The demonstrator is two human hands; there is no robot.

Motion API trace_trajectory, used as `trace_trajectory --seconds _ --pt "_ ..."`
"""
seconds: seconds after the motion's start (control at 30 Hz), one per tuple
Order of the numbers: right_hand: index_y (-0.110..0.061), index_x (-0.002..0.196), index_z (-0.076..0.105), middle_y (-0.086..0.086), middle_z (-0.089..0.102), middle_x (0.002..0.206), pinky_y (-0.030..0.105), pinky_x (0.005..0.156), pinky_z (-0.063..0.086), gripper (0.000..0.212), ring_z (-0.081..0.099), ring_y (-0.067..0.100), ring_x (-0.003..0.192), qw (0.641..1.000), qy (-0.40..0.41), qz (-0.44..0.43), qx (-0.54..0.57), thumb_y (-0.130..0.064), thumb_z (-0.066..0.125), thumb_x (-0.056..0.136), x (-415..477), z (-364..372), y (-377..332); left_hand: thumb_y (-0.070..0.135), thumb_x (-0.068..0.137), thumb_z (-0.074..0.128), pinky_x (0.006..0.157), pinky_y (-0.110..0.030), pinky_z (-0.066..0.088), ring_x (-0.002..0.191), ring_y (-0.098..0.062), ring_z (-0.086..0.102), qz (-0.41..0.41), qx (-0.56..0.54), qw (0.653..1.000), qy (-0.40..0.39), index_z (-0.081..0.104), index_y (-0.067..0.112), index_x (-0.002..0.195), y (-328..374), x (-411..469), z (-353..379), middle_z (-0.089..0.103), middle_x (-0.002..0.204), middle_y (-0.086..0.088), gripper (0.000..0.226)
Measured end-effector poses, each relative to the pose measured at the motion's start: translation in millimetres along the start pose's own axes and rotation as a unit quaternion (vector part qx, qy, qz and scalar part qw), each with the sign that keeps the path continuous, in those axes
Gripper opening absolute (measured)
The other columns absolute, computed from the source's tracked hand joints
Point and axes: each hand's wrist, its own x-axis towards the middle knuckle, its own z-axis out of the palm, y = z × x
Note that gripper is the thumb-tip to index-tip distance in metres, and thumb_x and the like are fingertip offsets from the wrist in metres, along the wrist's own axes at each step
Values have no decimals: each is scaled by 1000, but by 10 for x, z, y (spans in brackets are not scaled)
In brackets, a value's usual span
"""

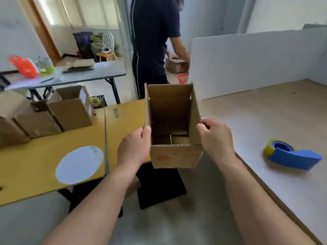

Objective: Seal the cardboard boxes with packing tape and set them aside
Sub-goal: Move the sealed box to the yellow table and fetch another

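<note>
I hold an open cardboard box [175,156] in the air between two tables, its open top facing me and its flaps standing up. My left hand [134,147] grips its left wall, thumb over the rim. My right hand [216,138] grips its right wall the same way. Inside, the bottom flaps meet at a seam. A blue tape dispenser [292,155] with a yellowish roll lies on the pale table [265,121] to the right, apart from both hands.
Several open cardboard boxes [69,110] stand on the yellow table [35,170] at left, near a white disc [79,164]. A person in dark clothes [152,41] stands behind, handling another box. A white board [256,61] walls the right table. A black stool [159,184] sits below.
</note>
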Motion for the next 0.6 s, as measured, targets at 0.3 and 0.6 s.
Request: trace_trajectory --seconds 0.3,0.6 --pt "-17 124 63 2 69 98 26 65 50 33 57 11 75 995 -88 -44 -2 -25 49 96 -15 1440 -1053 35 102 34 54 -33 23 57 -20 35 -97 6 993 65 31 12 60 -1265 384 -1062 40 59 -4 48" --pt "-18 117 67 -2 65 82 24 53 40 31 54 14 69 986 -155 -68 4 -26 48 93 -265 2855 -2058 35 102 33 60 -35 31 69 -29 44 -158 51 980 108 43 9 66 -2474 672 -2153 49 63 -6 45"
